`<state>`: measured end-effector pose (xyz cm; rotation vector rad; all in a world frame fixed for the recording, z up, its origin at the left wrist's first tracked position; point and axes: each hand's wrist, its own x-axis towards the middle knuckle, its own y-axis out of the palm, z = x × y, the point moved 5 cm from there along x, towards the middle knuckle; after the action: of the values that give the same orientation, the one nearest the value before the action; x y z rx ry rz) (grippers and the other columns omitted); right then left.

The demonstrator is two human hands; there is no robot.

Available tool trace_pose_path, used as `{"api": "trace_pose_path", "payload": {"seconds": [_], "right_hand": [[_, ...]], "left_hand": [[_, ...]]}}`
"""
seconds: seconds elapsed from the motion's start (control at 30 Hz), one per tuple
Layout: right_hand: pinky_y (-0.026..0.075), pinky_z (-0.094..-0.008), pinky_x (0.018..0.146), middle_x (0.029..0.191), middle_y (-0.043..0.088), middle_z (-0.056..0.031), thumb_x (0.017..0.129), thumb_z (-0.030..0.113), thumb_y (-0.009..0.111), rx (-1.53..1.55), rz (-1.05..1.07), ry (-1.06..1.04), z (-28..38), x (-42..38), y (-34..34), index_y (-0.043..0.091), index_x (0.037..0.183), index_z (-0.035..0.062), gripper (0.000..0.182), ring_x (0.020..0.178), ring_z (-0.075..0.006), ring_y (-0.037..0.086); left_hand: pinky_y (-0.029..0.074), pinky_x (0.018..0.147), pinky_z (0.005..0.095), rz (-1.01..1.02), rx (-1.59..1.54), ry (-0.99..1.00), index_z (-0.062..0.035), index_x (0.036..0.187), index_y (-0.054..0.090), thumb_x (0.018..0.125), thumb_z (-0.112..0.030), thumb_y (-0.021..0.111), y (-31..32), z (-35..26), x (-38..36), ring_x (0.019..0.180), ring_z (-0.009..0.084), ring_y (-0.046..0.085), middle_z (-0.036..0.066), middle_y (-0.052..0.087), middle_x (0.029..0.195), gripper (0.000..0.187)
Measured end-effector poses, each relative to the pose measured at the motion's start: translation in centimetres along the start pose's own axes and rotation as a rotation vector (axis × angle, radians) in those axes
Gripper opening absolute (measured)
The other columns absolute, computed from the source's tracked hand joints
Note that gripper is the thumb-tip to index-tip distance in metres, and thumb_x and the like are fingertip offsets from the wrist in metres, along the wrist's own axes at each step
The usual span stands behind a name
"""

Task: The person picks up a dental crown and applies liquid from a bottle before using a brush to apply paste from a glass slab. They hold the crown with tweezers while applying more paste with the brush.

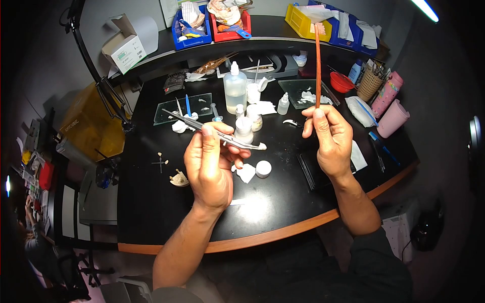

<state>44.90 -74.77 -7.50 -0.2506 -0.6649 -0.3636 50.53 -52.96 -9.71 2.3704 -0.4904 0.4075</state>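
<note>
My left hand (209, 174) is closed around metal tweezers (222, 135), held at a slant over the table. A small off-white piece, like a dental crown (262, 146), sits at their right-hand tip. In my right hand (331, 139) the fingers pinch a slim reddish-brown stick (318, 70), like a brush handle, standing almost upright. Its lower end is hidden by the fingers. Between the hands stand a white jar (244, 132), a low round white pot (263, 169) and a crumpled tissue (245, 173). Beside my left wrist lies a beige dental model (179, 178).
A large clear bottle (235, 88) and a small dropper bottle (283, 103) stand behind. Glass slabs (164, 112) lie on the dark table. A pink cup (393, 118) and a red bowl (342, 82) are at right. A black lamp arm (83, 55) rises at left. Another person sits far left.
</note>
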Motion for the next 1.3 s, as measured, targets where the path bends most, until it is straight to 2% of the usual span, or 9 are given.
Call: {"api": "trace_pose_path", "payload": {"seconds": [0.17, 0.3, 0.47, 0.77, 0.87, 0.97, 1.07, 1.3], "right_hand": [[0.04, -0.0194, 0.06, 0.071, 0.059, -0.0003, 0.104, 0.018, 0.051, 0.023, 0.014, 0.024, -0.2, -0.3, 0.3, 0.065, 0.099, 0.0002, 0.023, 0.066, -0.0038, 0.052], [0.039, -0.0193, 0.059, 0.071, 0.058, -0.0003, 0.104, 0.019, 0.052, 0.014, 0.015, 0.023, -0.3, -0.4, 0.5, 0.064, 0.099, 0.0008, 0.022, 0.064, -0.0035, 0.051], [0.039, -0.0202, 0.059, 0.07, 0.058, 0.0, 0.104, 0.019, 0.052, 0.001, 0.02, 0.032, -0.3, -0.4, 0.5, 0.064, 0.098, 0.0008, 0.023, 0.064, -0.0037, 0.051], [0.04, -0.0204, 0.06, 0.07, 0.058, -0.0001, 0.103, 0.019, 0.053, -0.005, 0.022, 0.023, -0.4, -0.4, 0.4, 0.064, 0.097, 0.0006, 0.023, 0.065, -0.0043, 0.052], [0.041, -0.0205, 0.061, 0.071, 0.058, -0.0002, 0.103, 0.019, 0.053, 0.003, 0.019, 0.014, -0.3, -0.5, 0.4, 0.065, 0.097, 0.0005, 0.023, 0.066, -0.0045, 0.053], [0.041, -0.0206, 0.062, 0.072, 0.058, -0.0004, 0.103, 0.018, 0.053, 0.002, 0.018, 0.021, -0.2, -0.5, 0.4, 0.065, 0.097, 0.0004, 0.022, 0.067, -0.0047, 0.053], [0.042, -0.0207, 0.063, 0.074, 0.059, -0.0007, 0.103, 0.017, 0.052, 0.006, 0.016, 0.016, -0.1, -0.5, 0.5, 0.065, 0.097, 0.0004, 0.022, 0.069, -0.0051, 0.053], [0.043, -0.0209, 0.068, 0.079, 0.059, -0.0023, 0.103, 0.016, 0.052, -0.012, -0.005, -0.011, -0.3, -0.6, 0.3, 0.066, 0.096, -0.0002, 0.023, 0.074, -0.006, 0.055]], "left_hand": [[0.045, 0.056, 0.0206, 0.097, 0.369, 0.258, 0.0012, 0.1, 0.061, 0.105, -0.029, 0.049, 1.5, -1.2, -1.3, 0.064, 0.0091, 0.06, 0.005, 0.061, 0.072, 0.033], [0.046, 0.059, 0.0222, 0.173, 0.48, 0.409, 0.004, 0.094, 0.065, 0.099, -0.02, 0.061, 1.7, -1.0, -2.0, 0.065, 0.0091, 0.059, 0.007, 0.065, 0.079, 0.024], [0.047, 0.06, 0.0248, 0.207, 0.484, 0.423, 0.0034, 0.092, 0.065, 0.095, -0.015, 0.065, 2.3, -1.0, -2.2, 0.067, 0.0137, 0.059, 0.008, 0.066, 0.081, 0.019], [0.047, 0.06, 0.0247, 0.215, 0.487, 0.415, 0.0043, 0.093, 0.065, 0.097, -0.015, 0.063, 2.4, -0.9, -2.2, 0.067, 0.0127, 0.059, 0.009, 0.066, 0.081, 0.02], [0.045, 0.053, 0.0211, 0.278, 0.586, 0.456, 0.0046, 0.097, 0.06, 0.102, -0.029, 0.055, 2.5, -1.0, -2.1, 0.062, 0.011, 0.059, 0.011, 0.061, 0.079, 0.034], [0.045, 0.053, 0.0211, 0.25, 0.55, 0.444, 0.0046, 0.097, 0.06, 0.102, -0.028, 0.054, 2.5, -1.0, -2.0, 0.063, 0.0108, 0.059, 0.01, 0.06, 0.076, 0.034], [0.048, 0.061, 0.0235, 0.223, 0.473, 0.401, 0.0048, 0.093, 0.065, 0.099, -0.017, 0.059, 2.0, -0.7, -2.1, 0.068, 0.011, 0.061, 0.01, 0.066, 0.083, 0.023], [0.048, 0.06, 0.0234, 0.215, 0.487, 0.381, 0.005, 0.094, 0.065, 0.099, -0.016, 0.06, 2.0, -0.8, -2.1, 0.067, 0.0105, 0.061, 0.009, 0.066, 0.083, 0.022]]}}
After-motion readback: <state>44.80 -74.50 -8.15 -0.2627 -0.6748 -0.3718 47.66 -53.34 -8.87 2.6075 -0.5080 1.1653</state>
